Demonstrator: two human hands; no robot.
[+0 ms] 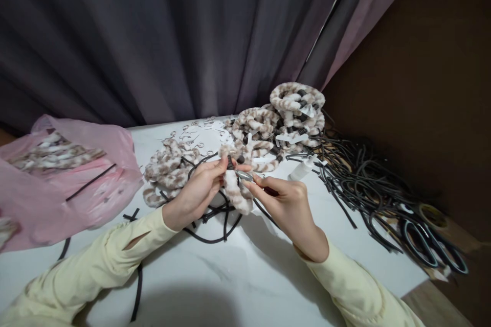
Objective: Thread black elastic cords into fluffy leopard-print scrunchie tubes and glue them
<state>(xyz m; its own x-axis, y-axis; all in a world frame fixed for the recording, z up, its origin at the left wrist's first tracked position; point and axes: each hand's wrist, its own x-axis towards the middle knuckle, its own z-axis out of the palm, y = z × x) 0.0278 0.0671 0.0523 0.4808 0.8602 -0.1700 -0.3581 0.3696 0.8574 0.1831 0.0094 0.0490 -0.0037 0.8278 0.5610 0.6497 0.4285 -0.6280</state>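
Note:
My left hand [197, 190], fingers closed, grips a fluffy white and brown ring [233, 191] above the middle of the table. Dark cord or a dark band shows on the ring by my left thumb. From the right, my right hand [286, 203] pinches a small silvery-grey piece [245, 176] against the ring; its exact kind I cannot make out. Beneath both hands lie loose black cords [224, 239]. A heap of the same fluffy material [169, 166] rests just beyond my left hand, and a small white bottle [303, 168] lies beyond my right.
Finished-looking fluffy rings [297, 99] are piled at the back right. Small metal hooks [195, 135] are scattered at the back. A pink plastic bag [115, 148] with fluffy strips lies left. Black cords [360, 179] and scissors [433, 248] lie right. A curtain [172, 36] hangs behind.

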